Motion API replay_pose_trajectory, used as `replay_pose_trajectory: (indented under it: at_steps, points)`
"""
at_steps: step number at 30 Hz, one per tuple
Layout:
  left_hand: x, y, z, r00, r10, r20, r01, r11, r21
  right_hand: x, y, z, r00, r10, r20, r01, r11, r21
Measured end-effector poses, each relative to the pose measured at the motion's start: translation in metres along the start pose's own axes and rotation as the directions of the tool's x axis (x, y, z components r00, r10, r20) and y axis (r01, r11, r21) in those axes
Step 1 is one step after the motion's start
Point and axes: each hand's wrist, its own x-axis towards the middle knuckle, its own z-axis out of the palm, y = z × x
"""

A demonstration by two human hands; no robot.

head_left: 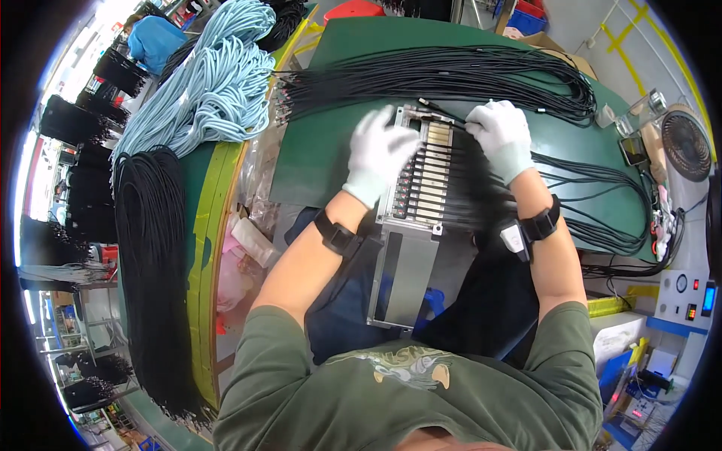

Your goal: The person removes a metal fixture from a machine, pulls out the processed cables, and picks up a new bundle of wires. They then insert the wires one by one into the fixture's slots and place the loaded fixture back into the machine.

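A metal fixture point(410, 222) with a row of pale slots lies in front of me, and several black cables run out of its right side. My left hand point(376, 154), in a white glove, is at the fixture's upper left edge. Its fingers are apart and slightly smeared by motion, with nothing visible in them. At the upper right of the fixture, my right hand point(499, 134), also gloved, has its fingers closed on a black cable point(445, 113). That cable's end points left across the fixture's top. The cables below my right hand are blurred.
A long bundle of black cables point(444, 69) lies across the far side of the green table point(353, 34). Coiled light blue cables point(226, 83) and hanging black cables point(154, 248) are at left. A small fan point(685, 143) and a clear jar point(645, 109) stand at right.
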Motion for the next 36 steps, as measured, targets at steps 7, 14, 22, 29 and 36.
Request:
replay_pose_trajectory:
  at_steps: [7,14,22,29,36]
  points:
    - [0.013,-0.002,-0.013,0.967,-0.254,-0.033,0.219,0.885,-0.41,-0.001,-0.014,-0.024,0.995,-0.103,-0.009,0.101,0.96,0.262]
    - [0.016,0.02,-0.024,0.994,-0.02,-0.106,-0.025,0.913,-0.406,0.004,-0.053,-0.019,0.996,-0.085,-0.002,0.076,0.882,0.466]
    - [0.012,0.019,-0.013,0.987,-0.158,-0.012,0.123,0.815,-0.566,-0.001,-0.059,-0.013,0.977,-0.171,-0.128,0.205,0.919,0.337]
    - [0.009,-0.012,-0.016,0.967,-0.251,-0.037,0.207,0.863,-0.461,-0.005,-0.038,-0.023,0.995,-0.079,0.058,0.053,0.935,0.352]
    - [0.011,-0.008,-0.014,0.971,-0.22,-0.091,0.212,0.973,-0.095,-0.006,-0.023,-0.014,0.994,-0.035,0.106,-0.003,0.941,0.34]
